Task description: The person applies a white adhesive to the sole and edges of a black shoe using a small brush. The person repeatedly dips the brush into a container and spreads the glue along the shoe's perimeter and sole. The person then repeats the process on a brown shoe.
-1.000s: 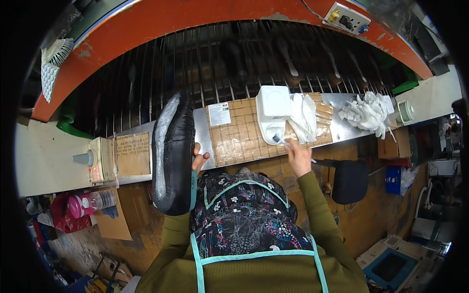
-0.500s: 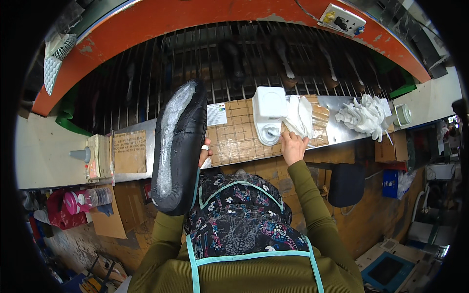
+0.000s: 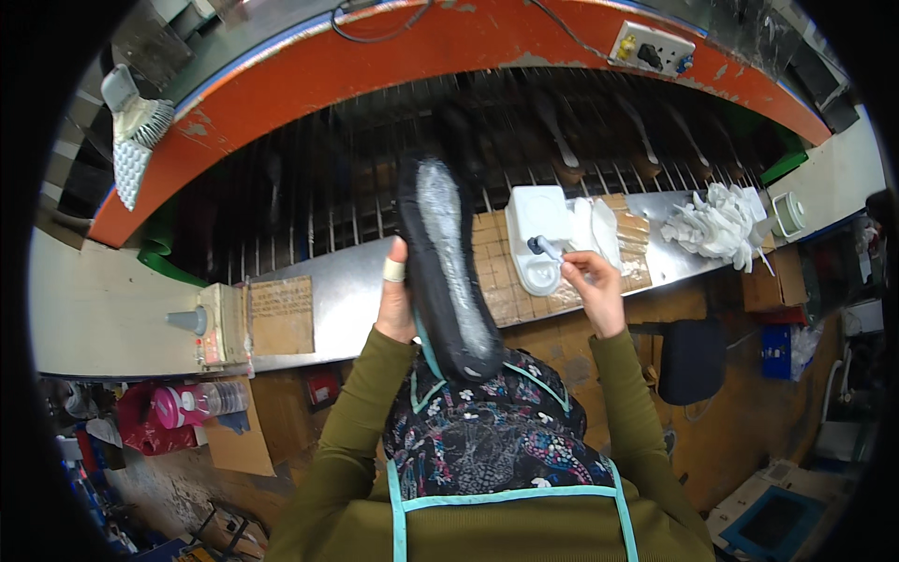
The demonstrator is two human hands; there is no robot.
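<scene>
My left hand [image 3: 397, 300], a pale band round its thumb, grips a black shoe [image 3: 449, 262] by its side. The shoe is bottom up, and a shiny whitish strip runs along its underside. Between the fingertips of my right hand [image 3: 597, 288] is a small brush [image 3: 551, 250] with a pale handle and a dark head. That brush is just above the round cup at the front of a white plastic dispenser [image 3: 537, 210]. Folded white cloth or gloves [image 3: 596, 232] lie beside the dispenser.
A pile of crumpled white cloth [image 3: 716, 225] sits at the right of the metal ledge. Behind it, shoes [image 3: 559, 140] rest on a rack of rods under an orange beam [image 3: 524, 37]. Cardboard [image 3: 281, 316] lies at left. A dark stool [image 3: 693, 361] stands at lower right.
The shoe has swung right and tilted toward the dispenser, with my left hand now showing at its side. My right hand has lifted the brush out of the cup.
</scene>
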